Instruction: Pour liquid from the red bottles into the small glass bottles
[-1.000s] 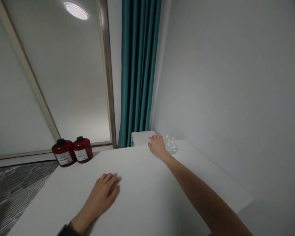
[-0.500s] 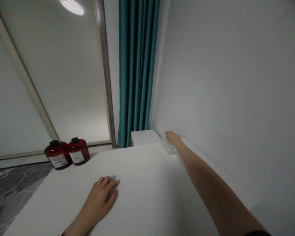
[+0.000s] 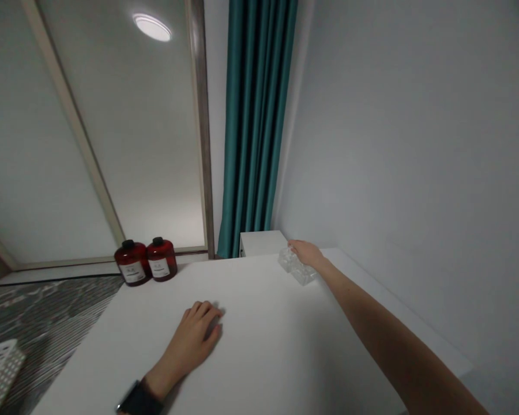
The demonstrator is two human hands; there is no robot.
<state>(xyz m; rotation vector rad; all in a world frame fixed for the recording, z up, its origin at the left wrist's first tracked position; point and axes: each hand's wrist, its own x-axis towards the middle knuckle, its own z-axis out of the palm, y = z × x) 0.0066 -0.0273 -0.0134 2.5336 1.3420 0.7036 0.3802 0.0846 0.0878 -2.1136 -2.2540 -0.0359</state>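
Note:
My left hand [image 3: 199, 331] rests on the white tabletop [image 3: 259, 340], fingers slightly curled and thumb apart, with nothing in it. At the far right of the table, near the wall, my right hand [image 3: 305, 253] closes over the back part of some clear, see-through containers [image 3: 301, 273], which look like glass or plastic. They lie low on the tabletop, and their exact kind is hard to make out. My right fingertips are partly hidden. Two dark red bottles [image 3: 132, 268] with black caps and white labels stand side by side at the far left edge.
Behind the table stands a white cabinet [image 3: 263, 243], with a teal curtain [image 3: 257, 132] beyond it. A wall [image 3: 406, 173] runs along the right. Frosted sliding doors [image 3: 155, 144] are at the back left. A white perforated basket [image 3: 2, 372] sits at the lower left, by a grey patterned rug [image 3: 47, 314].
My right hand and the clear containers have come slightly nearer along the tabletop. The view has swung left, bringing the basket and my wristwatch into sight. My left hand stays on the table.

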